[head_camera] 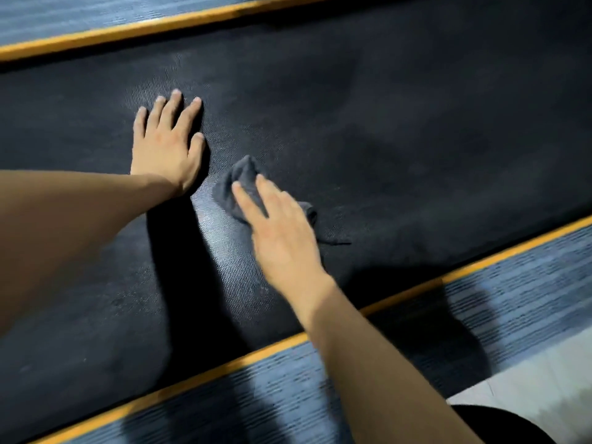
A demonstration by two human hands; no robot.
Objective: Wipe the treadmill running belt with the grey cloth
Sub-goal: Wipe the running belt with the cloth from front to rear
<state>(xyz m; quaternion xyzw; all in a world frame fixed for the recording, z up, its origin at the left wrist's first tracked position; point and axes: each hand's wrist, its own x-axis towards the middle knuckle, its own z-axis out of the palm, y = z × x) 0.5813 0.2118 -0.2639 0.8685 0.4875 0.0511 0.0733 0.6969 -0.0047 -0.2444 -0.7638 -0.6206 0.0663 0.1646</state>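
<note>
While your left hand (166,145) lies flat with fingers spread on the belt (400,123), your right hand (278,232) presses the grey cloth (238,184) down with straight fingers, just beside it. Keep the palm low, sweep in overlapping strokes toward the yellow edge strip (499,251), and refold the bunched cloth.

A: What does the person wear on the arms?

B: Nothing that shows. Both forearms are bare from the frame's edge down to the wrists, with no sleeve, watch, band or glove behind the fingers.

A: And the hands themselves?

B: The left hand (166,145) and the right hand (282,238) are bare too; no ring shows on the left fingers (171,107), whose nails are short. The right fingers (248,203) are blurred, so their detail cannot be told.
</note>
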